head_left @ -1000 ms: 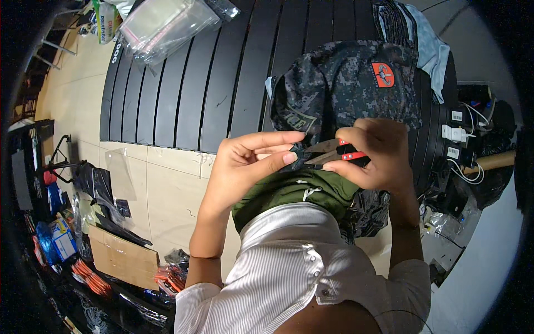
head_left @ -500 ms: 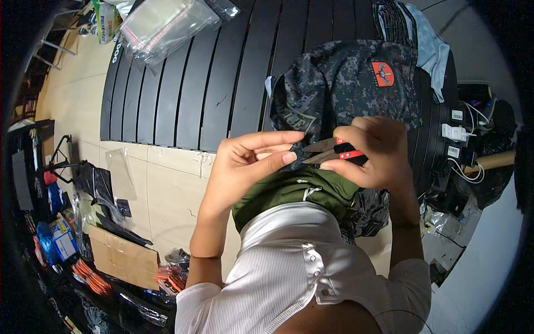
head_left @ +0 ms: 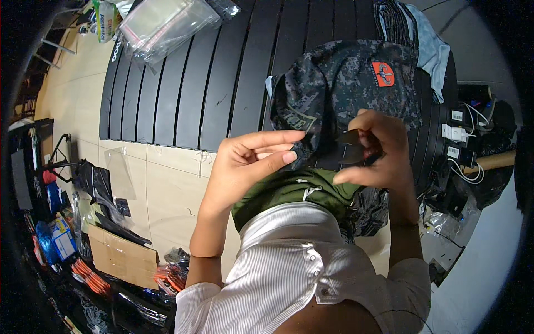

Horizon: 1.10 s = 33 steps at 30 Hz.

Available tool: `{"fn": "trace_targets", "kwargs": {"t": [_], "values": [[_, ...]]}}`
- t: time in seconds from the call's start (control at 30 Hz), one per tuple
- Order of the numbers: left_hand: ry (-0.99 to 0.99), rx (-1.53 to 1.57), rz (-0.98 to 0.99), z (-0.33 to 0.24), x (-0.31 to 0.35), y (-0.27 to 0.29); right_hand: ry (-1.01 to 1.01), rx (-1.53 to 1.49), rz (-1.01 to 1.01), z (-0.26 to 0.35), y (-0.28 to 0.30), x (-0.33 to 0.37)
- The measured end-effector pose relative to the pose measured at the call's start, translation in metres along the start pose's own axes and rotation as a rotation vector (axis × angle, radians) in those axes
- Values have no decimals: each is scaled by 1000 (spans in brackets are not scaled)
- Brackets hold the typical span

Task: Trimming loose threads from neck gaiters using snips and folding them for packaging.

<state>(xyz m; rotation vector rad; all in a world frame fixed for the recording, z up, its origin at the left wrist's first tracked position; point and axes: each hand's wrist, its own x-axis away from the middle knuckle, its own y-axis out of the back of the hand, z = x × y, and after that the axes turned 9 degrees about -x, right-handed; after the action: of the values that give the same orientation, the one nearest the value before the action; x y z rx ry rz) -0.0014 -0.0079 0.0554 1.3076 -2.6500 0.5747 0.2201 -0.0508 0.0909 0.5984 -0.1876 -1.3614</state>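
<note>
My left hand point(head_left: 245, 158) is closed, thumb and fingers pinching the near edge of a dark camouflage garment point(head_left: 350, 94). That garment lies on the black slatted table, with a red patch point(head_left: 382, 74) on its far right part. In my right hand point(head_left: 386, 153) is a pair of thread snips point(head_left: 350, 148), a little to the right of the pinched edge and apart from it. Their dark blades look smeared by motion, and the fingers hide most of the handles.
Clear plastic bags point(head_left: 167, 25) lie at the far left of the slatted table point(head_left: 189, 94). Folded garments point(head_left: 431, 55) are stacked at its far right. Power adapters with white cables point(head_left: 457, 132) sit to the right. A cardboard piece point(head_left: 123, 255) and packaged goods are on the lower left.
The snips have moved right, away from the pinched fabric, and turned in my right hand, so their red handles are now mostly hidden. My left hand has stayed in place.
</note>
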Motion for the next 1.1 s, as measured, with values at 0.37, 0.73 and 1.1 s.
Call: {"fn": "trace_targets", "kwargs": {"t": [0.37,0.73,1.1], "values": [[19,81,-35,3,-5,-5,-65,-194,-76,-7,-42,-5],[27,4,-91,4,-5,-6,-182,-392,-139,-1,-45,-4],[43,-42,-125,1,-2,-6,-137,-540,-195,-16,-29,5]]}}
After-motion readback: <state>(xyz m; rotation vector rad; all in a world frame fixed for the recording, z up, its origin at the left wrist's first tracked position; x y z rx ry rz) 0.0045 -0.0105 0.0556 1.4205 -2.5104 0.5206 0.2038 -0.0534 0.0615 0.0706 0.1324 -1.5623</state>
